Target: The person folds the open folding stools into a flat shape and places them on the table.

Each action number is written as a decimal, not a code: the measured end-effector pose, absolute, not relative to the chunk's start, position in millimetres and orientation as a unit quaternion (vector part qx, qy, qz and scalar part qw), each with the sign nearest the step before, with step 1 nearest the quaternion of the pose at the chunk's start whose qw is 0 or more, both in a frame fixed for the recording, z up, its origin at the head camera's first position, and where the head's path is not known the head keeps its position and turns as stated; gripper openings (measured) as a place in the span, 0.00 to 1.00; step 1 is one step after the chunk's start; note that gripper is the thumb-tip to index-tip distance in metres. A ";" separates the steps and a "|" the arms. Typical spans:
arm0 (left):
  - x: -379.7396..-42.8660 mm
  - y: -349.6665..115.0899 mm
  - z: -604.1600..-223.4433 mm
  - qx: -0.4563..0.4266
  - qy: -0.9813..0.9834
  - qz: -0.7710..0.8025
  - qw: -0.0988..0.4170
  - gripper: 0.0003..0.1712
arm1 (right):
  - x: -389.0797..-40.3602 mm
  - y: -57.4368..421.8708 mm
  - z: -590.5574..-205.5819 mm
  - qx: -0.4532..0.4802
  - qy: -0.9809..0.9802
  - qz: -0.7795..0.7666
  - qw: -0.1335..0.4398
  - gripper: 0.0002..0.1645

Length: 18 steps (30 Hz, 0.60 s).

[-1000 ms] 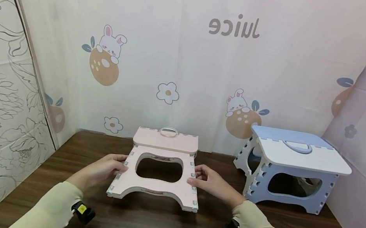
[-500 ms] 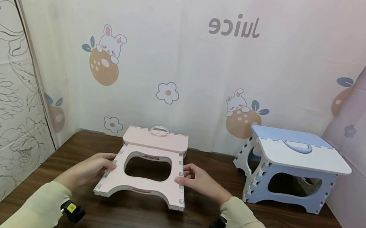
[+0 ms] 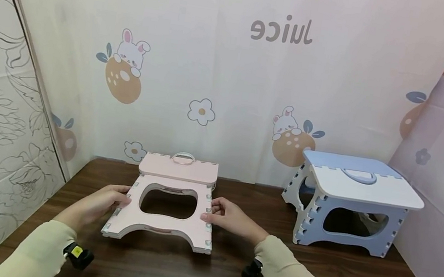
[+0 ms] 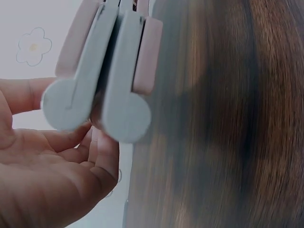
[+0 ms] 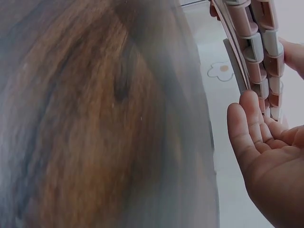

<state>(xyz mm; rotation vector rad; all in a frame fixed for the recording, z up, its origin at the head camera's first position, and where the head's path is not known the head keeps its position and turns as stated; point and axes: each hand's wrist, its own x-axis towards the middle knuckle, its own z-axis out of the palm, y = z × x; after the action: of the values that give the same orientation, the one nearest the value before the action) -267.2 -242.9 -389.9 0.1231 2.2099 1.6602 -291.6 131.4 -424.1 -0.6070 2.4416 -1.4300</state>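
Note:
A pink folding stool [image 3: 162,222], folded nearly flat, is held between both hands, its slab with a pale loop handle [image 3: 183,155] at the far end. At its left edge my left hand [image 3: 96,203] grips with the thumb on top and fingers beneath. My right hand [image 3: 233,218] grips the opposite edge the same way. In the left wrist view the folded layers [image 4: 126,90] show edge-on with rounded grey feet, above the tabletop. Hinge knuckles [image 5: 256,52] line the side in the right wrist view, near the right hand's fingers [image 5: 242,128].
A blue and white folding stool [image 3: 369,189] stands unfolded on the right side of the dark wooden table [image 3: 227,273]. Behind the table hangs a printed curtain [image 3: 216,61], with more cloth at the left and right sides.
Both hands have carried the pink stool steadily to the left, keeping the same grip and much the same tilt. The head view has shifted slightly; the blue and white stool stays put.

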 end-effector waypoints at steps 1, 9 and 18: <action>-267.2 -244.7 -389.9 0.045 0.786 0.588 0.186 0.37 | -292.2 129.5 -424.5 -0.209 0.836 -0.491 0.125 0.36; -266.7 -257.1 -390.3 0.048 0.789 0.586 0.176 0.36 | -293.9 115.0 -425.1 -0.210 0.835 -0.492 0.129 0.36; -266.9 -270.9 -392.4 0.028 0.823 0.546 0.155 0.34 | -296.0 95.9 -430.3 -0.213 0.830 -0.496 0.141 0.36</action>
<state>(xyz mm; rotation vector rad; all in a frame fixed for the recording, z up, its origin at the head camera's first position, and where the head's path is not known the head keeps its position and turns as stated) -266.9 -270.9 -392.4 0.0789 2.3568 1.5658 -296.0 95.9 -430.3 -0.6137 2.3976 -1.4317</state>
